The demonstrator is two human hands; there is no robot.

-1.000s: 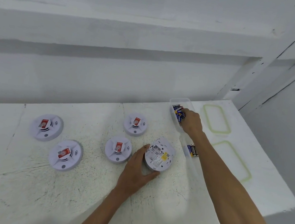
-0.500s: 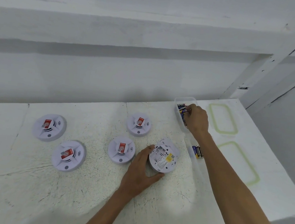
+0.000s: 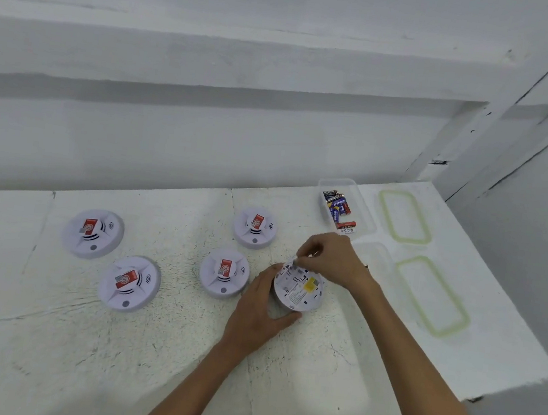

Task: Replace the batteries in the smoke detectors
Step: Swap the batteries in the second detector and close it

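One white smoke detector lies back side up on the table, showing a yellow sticker and an open compartment. My left hand grips its left and near rim. My right hand is over the detector's far edge, fingers pinched on a small battery that is mostly hidden. Face up with red labels lie the other detectors. A clear box of batteries stands at the back right.
Two clear lids with green seals lie on the table's right side. A second clear box sits beside my right wrist. The table edge runs close on the right; a white wall stands behind.
My right hand left the battery box and came back toward me to the upturned detector, fingers pinched. My left hand stays on that detector.
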